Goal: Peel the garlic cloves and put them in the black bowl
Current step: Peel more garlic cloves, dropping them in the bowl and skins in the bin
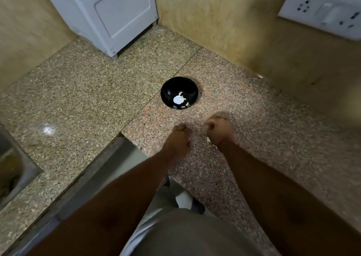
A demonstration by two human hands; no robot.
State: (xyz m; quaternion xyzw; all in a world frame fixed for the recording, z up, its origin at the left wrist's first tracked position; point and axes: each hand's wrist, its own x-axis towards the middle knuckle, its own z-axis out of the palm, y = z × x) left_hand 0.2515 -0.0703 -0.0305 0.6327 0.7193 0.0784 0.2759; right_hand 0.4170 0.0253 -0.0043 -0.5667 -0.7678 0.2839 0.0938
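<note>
Black bowl (179,92) sits on the speckled granite counter (88,83), out past both hands, with a few pale garlic cloves (178,99) lying in its bottom. The left hand (178,140) hangs above the counter nearer than the bowl, fingers curled in; it is too blurred to tell whether it holds anything. The right hand (219,131) is just beside it to the right, also bunched and smeared, with a small pale scrap (208,139) showing at its lower edge; I cannot tell if the fingers pinch it. A white appliance (109,15) stands in the far corner, a socket plate (322,11) on the right wall, a steel sink (15,167) at the left.
</note>
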